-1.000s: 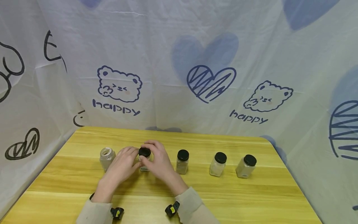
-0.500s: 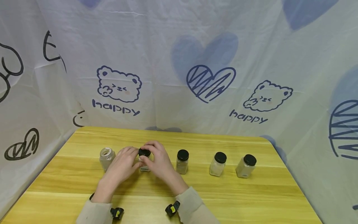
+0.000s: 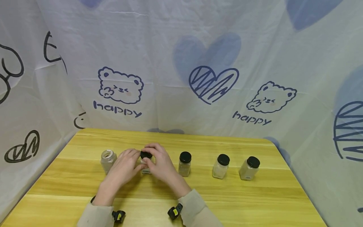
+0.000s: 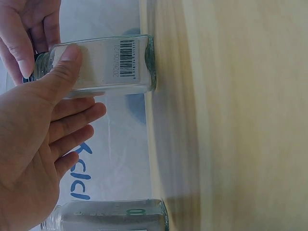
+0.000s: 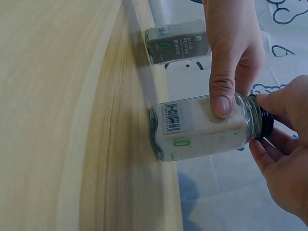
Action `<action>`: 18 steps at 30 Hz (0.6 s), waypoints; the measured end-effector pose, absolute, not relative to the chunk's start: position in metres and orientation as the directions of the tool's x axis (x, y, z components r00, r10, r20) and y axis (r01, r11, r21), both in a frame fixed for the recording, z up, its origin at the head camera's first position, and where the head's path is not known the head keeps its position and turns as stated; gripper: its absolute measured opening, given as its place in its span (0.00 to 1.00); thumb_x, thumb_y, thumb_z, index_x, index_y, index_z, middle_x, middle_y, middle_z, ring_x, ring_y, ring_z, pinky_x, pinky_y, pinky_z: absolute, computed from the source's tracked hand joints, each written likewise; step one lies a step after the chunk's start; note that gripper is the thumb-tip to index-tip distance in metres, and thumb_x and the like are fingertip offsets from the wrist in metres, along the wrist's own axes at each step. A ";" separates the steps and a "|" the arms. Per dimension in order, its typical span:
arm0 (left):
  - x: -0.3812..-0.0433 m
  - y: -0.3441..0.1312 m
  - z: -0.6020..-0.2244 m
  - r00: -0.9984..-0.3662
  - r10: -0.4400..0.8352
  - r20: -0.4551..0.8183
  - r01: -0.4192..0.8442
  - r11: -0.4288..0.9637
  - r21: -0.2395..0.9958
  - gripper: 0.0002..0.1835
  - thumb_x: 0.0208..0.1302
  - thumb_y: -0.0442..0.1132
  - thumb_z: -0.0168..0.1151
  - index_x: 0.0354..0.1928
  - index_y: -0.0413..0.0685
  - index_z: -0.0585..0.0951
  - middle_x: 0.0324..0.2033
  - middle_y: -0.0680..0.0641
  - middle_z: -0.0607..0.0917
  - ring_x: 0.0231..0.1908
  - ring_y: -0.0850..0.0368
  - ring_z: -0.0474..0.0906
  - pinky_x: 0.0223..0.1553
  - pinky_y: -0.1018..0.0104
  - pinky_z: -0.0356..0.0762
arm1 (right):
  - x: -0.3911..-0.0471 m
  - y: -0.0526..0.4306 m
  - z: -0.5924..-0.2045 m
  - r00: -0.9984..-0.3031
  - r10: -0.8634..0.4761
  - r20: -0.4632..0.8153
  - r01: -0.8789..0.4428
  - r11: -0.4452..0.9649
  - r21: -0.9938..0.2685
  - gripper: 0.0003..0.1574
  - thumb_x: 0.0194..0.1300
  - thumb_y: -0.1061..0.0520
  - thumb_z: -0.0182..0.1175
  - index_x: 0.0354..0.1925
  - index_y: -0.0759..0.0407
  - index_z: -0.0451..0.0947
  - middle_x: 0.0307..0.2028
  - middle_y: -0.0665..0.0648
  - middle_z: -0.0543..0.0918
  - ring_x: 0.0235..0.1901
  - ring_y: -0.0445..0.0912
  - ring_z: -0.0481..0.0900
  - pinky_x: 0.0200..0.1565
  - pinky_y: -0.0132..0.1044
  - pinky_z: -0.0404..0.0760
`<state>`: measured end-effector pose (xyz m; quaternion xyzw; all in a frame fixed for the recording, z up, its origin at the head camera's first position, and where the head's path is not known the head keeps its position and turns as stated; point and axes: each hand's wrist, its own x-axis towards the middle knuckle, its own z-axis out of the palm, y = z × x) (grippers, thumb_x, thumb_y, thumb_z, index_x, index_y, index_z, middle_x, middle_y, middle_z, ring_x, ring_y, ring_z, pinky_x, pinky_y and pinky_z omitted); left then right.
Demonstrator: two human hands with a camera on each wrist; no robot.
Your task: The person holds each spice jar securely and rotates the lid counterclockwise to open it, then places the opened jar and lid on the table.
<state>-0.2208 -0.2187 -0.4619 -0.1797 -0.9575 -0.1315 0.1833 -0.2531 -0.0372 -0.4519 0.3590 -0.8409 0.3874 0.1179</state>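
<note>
A square glass jar of pale powder (image 5: pixel 202 132) stands on the wooden table, with a barcode label on its side. My left hand (image 3: pixel 123 165) holds its body, thumb on one face and fingers behind. The fingers of my right hand (image 3: pixel 163 164) pinch the black lid (image 5: pixel 266 124) at its top. Some threaded glass neck shows below the lid in the right wrist view. Just left of my left hand stands a lidless jar (image 3: pixel 108 159); the right wrist view shows a jar labelled black pepper (image 5: pixel 178 42) on that side.
To the right stand more black-lidded jars: one dark-filled jar (image 3: pixel 185 167), a pale-filled jar (image 3: pixel 220 169) and another pale jar (image 3: pixel 248 171) farthest right. A printed white cloth (image 3: pixel 170 107) hangs behind the wooden table (image 3: pixel 241 201).
My right fingers have shifted slightly at the lid. My left hand keeps its hold on the jar, and the other jars stay where they were.
</note>
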 end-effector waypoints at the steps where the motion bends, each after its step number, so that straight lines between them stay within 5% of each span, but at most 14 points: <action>1: -0.221 -0.219 -0.462 -0.868 0.296 0.399 0.393 0.900 0.187 0.29 0.62 0.46 0.76 0.56 0.30 0.82 0.54 0.35 0.85 0.60 0.35 0.77 0.69 0.40 0.71 | -0.253 -0.037 -0.452 -0.713 -0.514 0.477 -0.696 0.440 -0.567 0.18 0.75 0.59 0.64 0.61 0.57 0.83 0.62 0.54 0.79 0.64 0.48 0.76 0.65 0.40 0.78; 18: -0.220 -0.218 -0.462 -0.867 0.293 0.402 0.392 0.900 0.191 0.28 0.62 0.47 0.76 0.55 0.30 0.82 0.54 0.35 0.85 0.61 0.36 0.77 0.69 0.41 0.71 | -0.253 -0.037 -0.450 -0.698 -0.540 0.471 -0.705 0.402 -0.585 0.19 0.77 0.62 0.59 0.63 0.58 0.80 0.65 0.54 0.77 0.66 0.48 0.75 0.66 0.38 0.77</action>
